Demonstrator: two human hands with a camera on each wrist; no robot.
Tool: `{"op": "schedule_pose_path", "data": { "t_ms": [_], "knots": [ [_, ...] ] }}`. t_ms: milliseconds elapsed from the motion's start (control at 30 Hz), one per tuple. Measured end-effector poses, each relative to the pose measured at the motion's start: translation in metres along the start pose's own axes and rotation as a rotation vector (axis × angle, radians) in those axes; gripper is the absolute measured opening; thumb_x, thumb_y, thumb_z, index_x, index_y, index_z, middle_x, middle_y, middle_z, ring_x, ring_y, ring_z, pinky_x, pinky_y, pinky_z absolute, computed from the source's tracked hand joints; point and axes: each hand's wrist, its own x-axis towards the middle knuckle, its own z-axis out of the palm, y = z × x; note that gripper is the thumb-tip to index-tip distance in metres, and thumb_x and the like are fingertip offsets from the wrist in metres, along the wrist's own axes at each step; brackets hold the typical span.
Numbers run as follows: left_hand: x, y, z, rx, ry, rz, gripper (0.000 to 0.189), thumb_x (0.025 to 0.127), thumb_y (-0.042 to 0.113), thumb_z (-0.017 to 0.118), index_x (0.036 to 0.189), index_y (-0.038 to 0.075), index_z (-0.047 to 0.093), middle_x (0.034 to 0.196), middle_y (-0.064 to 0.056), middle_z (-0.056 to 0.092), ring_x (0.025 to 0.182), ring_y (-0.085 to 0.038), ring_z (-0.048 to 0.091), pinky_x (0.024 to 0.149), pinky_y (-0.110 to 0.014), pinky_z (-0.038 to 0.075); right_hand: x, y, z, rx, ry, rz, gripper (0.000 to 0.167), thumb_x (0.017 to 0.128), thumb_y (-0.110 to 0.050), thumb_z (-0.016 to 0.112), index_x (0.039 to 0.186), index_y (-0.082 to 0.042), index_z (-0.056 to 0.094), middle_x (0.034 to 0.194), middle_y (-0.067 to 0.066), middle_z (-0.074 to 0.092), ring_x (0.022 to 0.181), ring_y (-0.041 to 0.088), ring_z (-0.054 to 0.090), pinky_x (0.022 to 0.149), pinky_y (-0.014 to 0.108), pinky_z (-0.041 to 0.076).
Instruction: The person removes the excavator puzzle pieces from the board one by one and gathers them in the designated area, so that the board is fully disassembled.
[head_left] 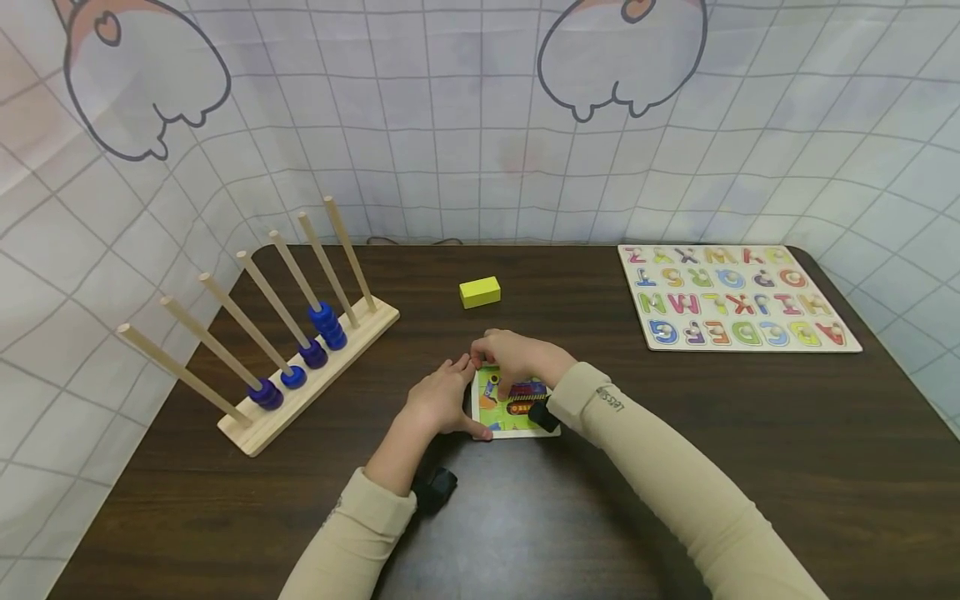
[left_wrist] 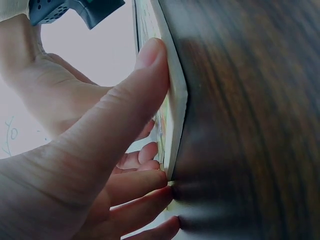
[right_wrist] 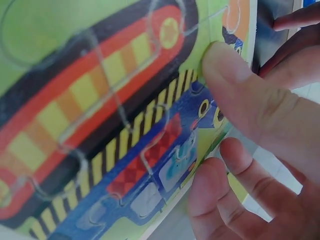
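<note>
A jigsaw puzzle (head_left: 517,427) with a colourful digger picture and a pale border lies on the dark table. My left hand (head_left: 437,402) spans its left side, thumb along the near edge and fairly straight fingers by the far left corner. Over that same corner, my right hand (head_left: 517,357) has its thumb (right_wrist: 230,67) on the picture. Its curled fingertips (right_wrist: 207,182) meet the far edge, so it grips the board there. Seams between the pieces show in the right wrist view. The left thumb (left_wrist: 150,65) overlaps the board's side in the left wrist view.
A yellow block (head_left: 480,292) lies beyond the puzzle. At left stands a wooden peg rack (head_left: 315,379) with tall rods and blue and purple rings on some of them. An alphabet peg board (head_left: 738,302) lies at the back right, near the hanging grid-patterned cloth (head_left: 480,175).
</note>
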Motion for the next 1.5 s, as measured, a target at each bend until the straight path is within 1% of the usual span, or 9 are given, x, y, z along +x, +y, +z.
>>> {"op": "schedule_pose_path", "data": {
  "t_ms": [200, 467, 633, 867, 967, 1267, 1500],
  "knots": [
    [-0.001, 0.000, 0.000, -0.007, 0.002, 0.008, 0.107, 0.060, 0.052, 0.080, 0.144, 0.011, 0.028, 0.150, -0.007, 0.021, 0.136, -0.030, 0.021, 0.099, -0.053, 0.031, 0.002, -0.001, 0.000, -0.010, -0.003, 0.006, 0.050, 0.064, -0.007, 0.083, 0.107, -0.006, 0.057, 0.098, 0.005, 0.055, 0.091, 0.018, 0.050, 0.087, 0.031, 0.044],
    [0.000, -0.001, -0.002, -0.010, -0.007, 0.006, 0.107, 0.060, 0.051, 0.080, 0.145, 0.012, 0.027, 0.150, -0.006, 0.021, 0.136, -0.029, 0.020, 0.098, -0.053, 0.032, 0.002, -0.005, -0.002, -0.014, -0.004, 0.008, 0.049, 0.063, -0.006, 0.084, 0.104, -0.006, 0.056, 0.096, 0.005, 0.053, 0.089, 0.018, 0.049, 0.085, 0.031, 0.045],
    [-0.001, -0.001, -0.003, -0.003, -0.016, -0.001, 0.107, 0.060, 0.051, 0.080, 0.145, 0.011, 0.027, 0.150, -0.006, 0.020, 0.136, -0.029, 0.020, 0.099, -0.052, 0.031, -0.001, -0.001, 0.000, 0.029, 0.033, -0.007, 0.047, 0.063, -0.005, 0.083, 0.103, -0.006, 0.057, 0.096, 0.006, 0.055, 0.090, 0.020, 0.050, 0.084, 0.032, 0.045],
    [-0.001, -0.001, -0.002, 0.013, -0.017, 0.003, 0.108, 0.061, 0.052, 0.079, 0.145, 0.010, 0.026, 0.150, -0.006, 0.021, 0.136, -0.029, 0.020, 0.099, -0.051, 0.032, -0.004, 0.011, 0.003, 0.130, 0.102, -0.071, 0.038, 0.067, -0.002, 0.080, 0.100, -0.005, 0.061, 0.093, 0.005, 0.059, 0.085, 0.020, 0.052, 0.080, 0.031, 0.047],
    [-0.001, -0.001, -0.002, 0.019, -0.020, 0.008, 0.108, 0.061, 0.053, 0.079, 0.145, 0.010, 0.026, 0.150, -0.006, 0.021, 0.136, -0.029, 0.020, 0.099, -0.050, 0.033, -0.004, 0.015, 0.003, 0.154, 0.121, -0.087, 0.035, 0.068, -0.001, 0.079, 0.099, -0.005, 0.062, 0.090, 0.005, 0.059, 0.083, 0.020, 0.053, 0.078, 0.029, 0.047],
    [0.000, 0.000, -0.001, 0.011, -0.019, 0.009, 0.107, 0.061, 0.053, 0.079, 0.145, 0.011, 0.026, 0.150, -0.006, 0.021, 0.136, -0.028, 0.020, 0.099, -0.050, 0.033, -0.006, 0.015, 0.003, 0.148, 0.161, -0.077, 0.034, 0.068, -0.004, 0.079, 0.100, -0.004, 0.068, 0.091, 0.003, 0.064, 0.082, 0.017, 0.057, 0.074, 0.027, 0.049],
    [0.000, -0.001, 0.000, 0.008, -0.013, 0.012, 0.106, 0.061, 0.052, 0.079, 0.144, 0.011, 0.027, 0.150, -0.006, 0.022, 0.136, -0.028, 0.020, 0.099, -0.050, 0.032, -0.006, 0.018, 0.005, 0.149, 0.161, -0.072, 0.037, 0.068, -0.006, 0.079, 0.103, -0.003, 0.068, 0.090, 0.003, 0.064, 0.078, 0.014, 0.057, 0.071, 0.026, 0.050]
  ]
}}
